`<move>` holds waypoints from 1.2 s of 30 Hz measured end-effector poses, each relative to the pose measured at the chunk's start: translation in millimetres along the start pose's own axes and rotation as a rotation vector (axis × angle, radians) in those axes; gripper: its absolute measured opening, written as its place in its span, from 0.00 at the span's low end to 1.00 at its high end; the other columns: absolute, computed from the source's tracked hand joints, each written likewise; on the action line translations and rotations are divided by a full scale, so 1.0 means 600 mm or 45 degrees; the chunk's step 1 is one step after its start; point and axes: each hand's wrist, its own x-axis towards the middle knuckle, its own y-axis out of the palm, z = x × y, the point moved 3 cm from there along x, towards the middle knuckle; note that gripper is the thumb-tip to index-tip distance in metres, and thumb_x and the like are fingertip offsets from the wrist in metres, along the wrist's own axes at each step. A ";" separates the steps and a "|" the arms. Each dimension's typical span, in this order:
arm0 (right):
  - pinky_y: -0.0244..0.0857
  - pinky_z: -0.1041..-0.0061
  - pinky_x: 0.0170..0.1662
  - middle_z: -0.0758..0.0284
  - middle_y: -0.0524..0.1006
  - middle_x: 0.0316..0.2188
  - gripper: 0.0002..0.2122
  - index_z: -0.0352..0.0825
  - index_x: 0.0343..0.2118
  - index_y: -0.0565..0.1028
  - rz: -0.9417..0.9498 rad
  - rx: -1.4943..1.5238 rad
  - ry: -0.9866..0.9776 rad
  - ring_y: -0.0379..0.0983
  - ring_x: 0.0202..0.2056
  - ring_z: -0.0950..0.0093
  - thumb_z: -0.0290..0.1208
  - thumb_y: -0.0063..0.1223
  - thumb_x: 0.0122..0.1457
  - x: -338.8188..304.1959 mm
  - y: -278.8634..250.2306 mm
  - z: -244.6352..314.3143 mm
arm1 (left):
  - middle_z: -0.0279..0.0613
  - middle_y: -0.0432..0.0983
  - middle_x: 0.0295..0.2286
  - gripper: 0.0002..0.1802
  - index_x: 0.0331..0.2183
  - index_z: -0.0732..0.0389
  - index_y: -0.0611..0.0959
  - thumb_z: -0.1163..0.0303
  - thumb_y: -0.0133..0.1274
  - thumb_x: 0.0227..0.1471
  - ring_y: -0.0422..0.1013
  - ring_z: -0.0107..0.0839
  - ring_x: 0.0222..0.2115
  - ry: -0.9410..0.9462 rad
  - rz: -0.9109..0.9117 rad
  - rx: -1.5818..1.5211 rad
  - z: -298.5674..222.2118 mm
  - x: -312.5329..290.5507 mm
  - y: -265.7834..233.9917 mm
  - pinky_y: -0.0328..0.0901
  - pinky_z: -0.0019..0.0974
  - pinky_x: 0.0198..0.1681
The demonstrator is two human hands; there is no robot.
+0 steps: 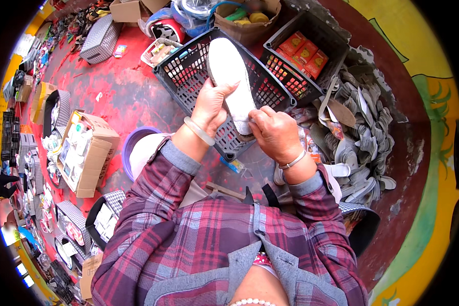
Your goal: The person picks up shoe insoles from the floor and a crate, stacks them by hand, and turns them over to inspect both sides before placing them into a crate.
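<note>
A white shoe sole [229,64] with a darker stitched-looking edge is held up in front of me, its broad end pointing away. My left hand [213,104] grips its left side near the middle, thumb lying across the white face. At the narrow near end, my right hand [275,131] is closed with its fingers pinched against the right edge. Whether a needle or thread is between those fingers is too small to tell. Below the sole stands a black plastic crate [181,84] with slotted walls.
Right of me lies a large heap of grey soles [364,137]. A second black crate [336,48] holds orange-red boxes [303,53]. To the left are a purple basin [129,148] and a cardboard box [101,140] of white items. A checked basket [101,38] stands farther off.
</note>
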 end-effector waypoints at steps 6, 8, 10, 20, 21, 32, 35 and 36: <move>0.65 0.67 0.26 0.66 0.71 0.23 0.04 0.39 0.27 0.71 0.091 0.036 0.068 0.71 0.23 0.64 0.29 0.52 0.48 -0.001 0.023 -0.004 | 0.43 0.74 0.37 0.19 0.44 0.67 0.72 0.83 0.52 0.47 0.72 0.35 0.37 -0.089 -0.077 0.022 0.020 0.002 -0.008 0.69 0.38 0.40; 0.66 0.66 0.26 0.66 0.72 0.23 0.03 0.38 0.25 0.71 0.150 0.096 0.087 0.72 0.24 0.63 0.29 0.51 0.48 0.002 0.024 -0.006 | 0.44 0.74 0.37 0.19 0.43 0.67 0.72 0.83 0.52 0.47 0.72 0.35 0.36 -0.108 -0.072 0.015 0.027 0.003 -0.011 0.69 0.38 0.40; 0.67 0.65 0.27 0.64 0.73 0.22 0.03 0.37 0.22 0.71 0.207 0.129 0.085 0.73 0.25 0.62 0.29 0.50 0.48 0.002 0.027 -0.006 | 0.44 0.74 0.37 0.19 0.43 0.67 0.72 0.83 0.52 0.46 0.72 0.36 0.36 -0.108 -0.062 0.011 0.036 0.002 -0.009 0.69 0.39 0.40; 0.67 0.66 0.27 0.63 0.74 0.22 0.04 0.36 0.19 0.71 0.409 0.064 -0.073 0.73 0.25 0.62 0.29 0.52 0.46 -0.003 0.015 -0.011 | 0.44 0.74 0.36 0.17 0.43 0.66 0.73 0.80 0.49 0.49 0.72 0.38 0.37 -0.020 -0.173 -0.099 0.032 0.005 -0.026 0.67 0.42 0.44; 0.67 0.66 0.27 0.63 0.74 0.22 0.05 0.36 0.19 0.71 0.387 0.070 -0.070 0.73 0.25 0.62 0.30 0.52 0.46 -0.003 0.012 -0.013 | 0.44 0.74 0.36 0.16 0.43 0.66 0.73 0.80 0.49 0.49 0.71 0.38 0.38 -0.013 -0.172 -0.136 0.029 0.005 -0.025 0.67 0.43 0.44; 0.63 0.83 0.33 0.69 0.74 0.30 0.19 0.29 0.48 0.70 -0.089 1.639 0.785 0.68 0.30 0.83 0.27 0.57 0.53 -0.017 -0.057 -0.080 | 0.47 0.73 0.39 0.25 0.44 0.61 0.73 0.73 0.58 0.41 0.66 0.46 0.46 0.019 0.719 -0.240 -0.060 -0.025 0.027 0.56 0.50 0.56; 0.63 0.81 0.40 0.62 0.74 0.36 0.29 0.29 0.54 0.63 0.150 1.720 0.877 0.69 0.37 0.78 0.32 0.61 0.50 -0.026 -0.024 -0.073 | 0.46 0.72 0.39 0.22 0.43 0.65 0.72 0.72 0.57 0.44 0.66 0.44 0.46 0.259 0.976 -0.218 -0.052 -0.027 0.025 0.53 0.50 0.57; 0.63 0.78 0.42 0.60 0.73 0.38 0.33 0.28 0.55 0.62 0.181 1.539 0.776 0.69 0.40 0.74 0.35 0.63 0.48 -0.024 -0.013 -0.072 | 0.44 0.71 0.36 0.13 0.37 0.62 0.74 0.69 0.55 0.47 0.65 0.41 0.45 0.191 1.015 -0.355 -0.047 -0.022 0.029 0.50 0.49 0.58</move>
